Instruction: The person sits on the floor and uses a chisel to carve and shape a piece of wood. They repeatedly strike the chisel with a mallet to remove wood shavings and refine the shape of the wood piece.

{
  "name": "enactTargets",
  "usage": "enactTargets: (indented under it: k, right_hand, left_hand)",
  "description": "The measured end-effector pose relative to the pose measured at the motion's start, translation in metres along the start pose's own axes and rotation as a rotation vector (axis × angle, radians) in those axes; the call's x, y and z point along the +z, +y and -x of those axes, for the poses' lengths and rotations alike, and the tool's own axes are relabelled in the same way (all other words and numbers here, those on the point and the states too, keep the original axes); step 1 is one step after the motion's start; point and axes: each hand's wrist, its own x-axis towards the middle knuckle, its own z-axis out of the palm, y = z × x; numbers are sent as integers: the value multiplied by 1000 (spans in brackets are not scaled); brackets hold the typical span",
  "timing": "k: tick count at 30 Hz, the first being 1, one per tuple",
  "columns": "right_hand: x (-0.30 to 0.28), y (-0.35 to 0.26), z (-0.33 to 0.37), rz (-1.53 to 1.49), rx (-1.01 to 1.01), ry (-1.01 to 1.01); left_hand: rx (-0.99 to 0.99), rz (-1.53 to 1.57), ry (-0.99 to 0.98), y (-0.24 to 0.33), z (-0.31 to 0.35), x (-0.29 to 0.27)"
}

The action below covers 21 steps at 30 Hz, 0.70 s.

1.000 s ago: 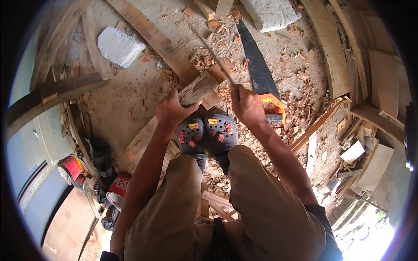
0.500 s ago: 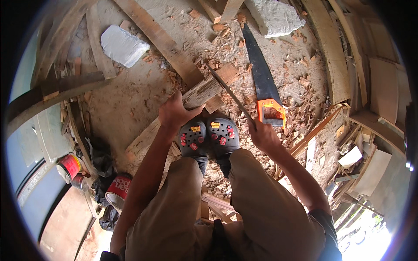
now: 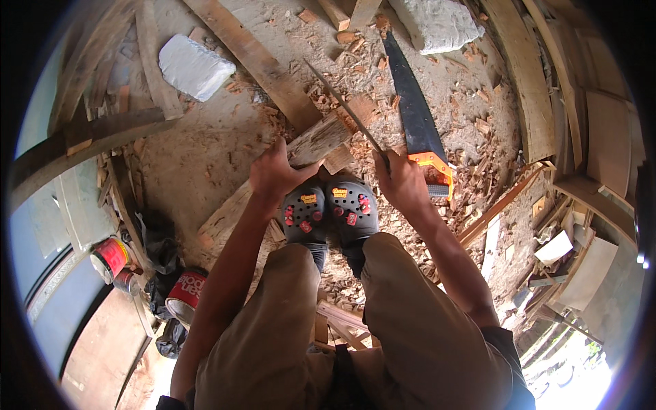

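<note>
From the head view I find the work on the wood (image 3: pixel 321 140) unfinished, in my judgement: the piece is whole along the length I can see, with no cut through it. Chips (image 3: pixel 461 174) litter the ground, though I cannot tell which came from this piece. Some trimming or shaping appears to remain; how much, I cannot establish.

The wood lies aslant just beyond the shoes (image 3: pixel 331 208), near the lower end of a board (image 3: pixel 260 65). Its upper face is grey-brown, rough and streaked along the grain; its right end is ragged.

I record the left hand (image 3: pixel 279 171) pinching the wood, thumb on the near side, fingers at the far side. The right hand (image 3: pixel 403 181) is closed round the grip end of a long, thin blade (image 3: pixel 344 104), angled up-left past the wood's right end; contact I cannot confirm. The saw (image 3: pixel 413 102) lies apart on the ground, unheld.
</note>
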Motion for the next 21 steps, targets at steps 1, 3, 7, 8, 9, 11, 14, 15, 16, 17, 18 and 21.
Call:
enactTargets:
  k: [1,3,7,8,9,11,14,15,16,17,18,21]
  right_hand:
    - [5,3,-4,-4,49,-8]
    - [11,12,-8,-35,122,-8]
    - [12,34,-20,-11,219,197]
    - [14,37,-24,101,91,318]
    - [16,39,-27,101,97,226]
    - [22,37,-27,95,136,96]
    - [26,26,-8,77,33,141]
    - [26,22,0,66,10,134]
    - [24,19,7,-8,49,63]
    - [22,14,14,-55,36,49]
    - [21,9,19,-96,31,67]
    - [14,-2,26,-230,221,-19]
  left_hand:
    - [6,3,6,0,0,0]
    - [6,2,2,-1,1,1]
    - [-10,-23,-6,-1,2,3]
    - [-28,-25,-14,-1,2,3]
    - [-34,-19,-19,0,2,3]
    - [-31,-19,-22,0,1,2]
    - [-15,-31,-13,-1,2,1]
    - [-13,-32,-12,-1,2,1]
    - [5,-22,1,-1,3,0]
    - [-39,-34,-51,-2,2,0]
    - [-65,-37,-86,-2,1,0]
    - [73,18,67,0,0,-3]
